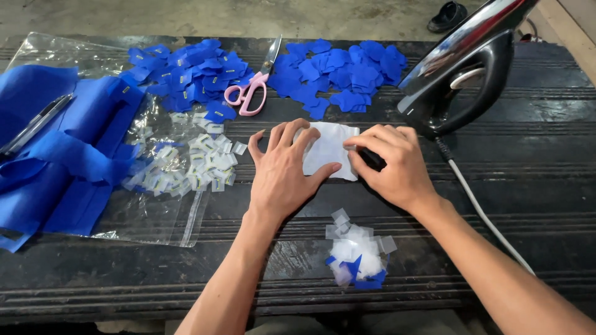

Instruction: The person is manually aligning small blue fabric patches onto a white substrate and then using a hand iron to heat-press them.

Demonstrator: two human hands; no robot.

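Note:
My left hand [282, 170] lies flat on the left part of a white piece of cloth [332, 149] on the dark table, fingers spread. My right hand [391, 164] pinches the cloth's right edge, with something dark under its fingers that I cannot make out. A black clothes iron [462, 68] stands on its heel just right of my right hand.
Pink-handled scissors [251, 90] lie between two piles of blue fabric cutouts [186, 71] [341, 74]. Small white tags [192, 164] lie on a clear plastic bag beside blue cloth [56, 155] with a pen. White and blue scraps [357, 254] sit near me. The iron's cord [484, 211] runs right.

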